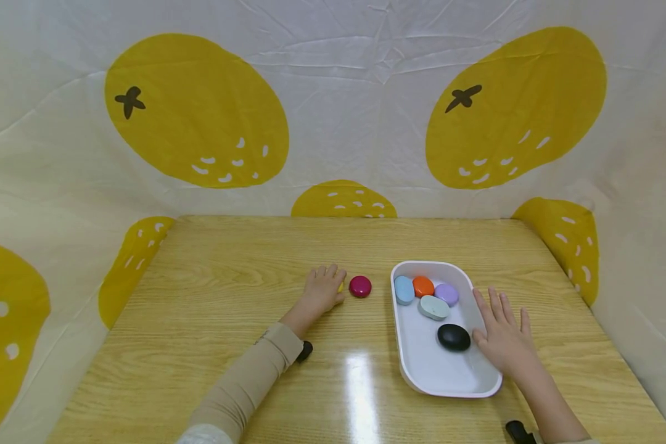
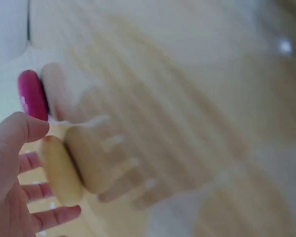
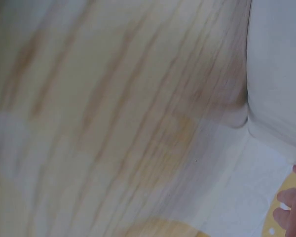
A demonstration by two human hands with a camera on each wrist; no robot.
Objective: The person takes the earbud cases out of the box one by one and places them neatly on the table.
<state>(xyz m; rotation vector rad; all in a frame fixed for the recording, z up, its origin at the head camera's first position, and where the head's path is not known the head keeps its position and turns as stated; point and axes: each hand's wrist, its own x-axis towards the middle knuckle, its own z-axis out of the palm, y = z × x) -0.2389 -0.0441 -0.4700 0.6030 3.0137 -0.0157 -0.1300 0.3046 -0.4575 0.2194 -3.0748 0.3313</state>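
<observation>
In the head view my left hand (image 1: 322,290) is over a small yellow stone (image 1: 341,287), mostly hidden under it. The left wrist view shows the yellow stone (image 2: 61,170) on the table between the thumb and the spread fingers (image 2: 56,217). A crimson stone (image 1: 360,286) lies just right of that hand. My right hand (image 1: 505,339) rests with straight, spread fingers against the right rim of a white tray (image 1: 449,388). Inside the tray are light blue (image 1: 404,290), orange (image 1: 423,286), purple (image 1: 446,294), pale green (image 1: 434,307) and black (image 1: 454,337) stones.
The wooden table (image 1: 200,320) is glossy and reflects light. A white cloth (image 1: 355,123) with large yellow fruit prints hangs behind it and along both sides. Dark wrist straps show at both wrists.
</observation>
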